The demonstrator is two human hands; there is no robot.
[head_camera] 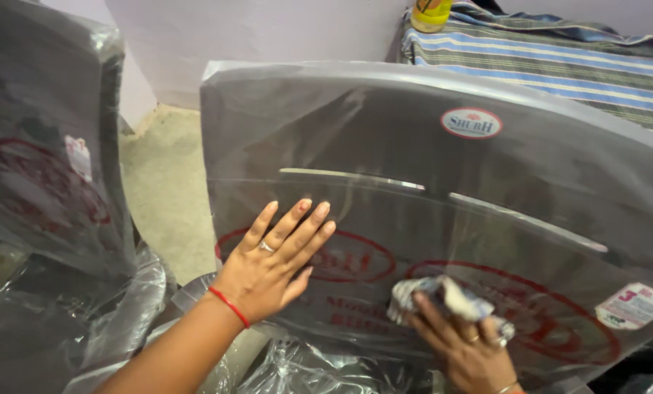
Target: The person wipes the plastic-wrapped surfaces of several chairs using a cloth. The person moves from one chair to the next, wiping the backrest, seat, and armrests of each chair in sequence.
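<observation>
Wiping wrapped chair [487, 175], cloth [443, 298] in right hand [472, 350]

Plastic-wrapped grey chair back [443, 197] fills centre and right, blocking any reach past it. Second wrapped chair [42, 146] walls off the left. Between them a narrow strip of bare floor [162, 190] is open to the wall. Crumpled plastic wrap [122, 306] clutters low left. Striped cloth [552, 58] with yellow bottle [430, 13] closes off behind.
</observation>
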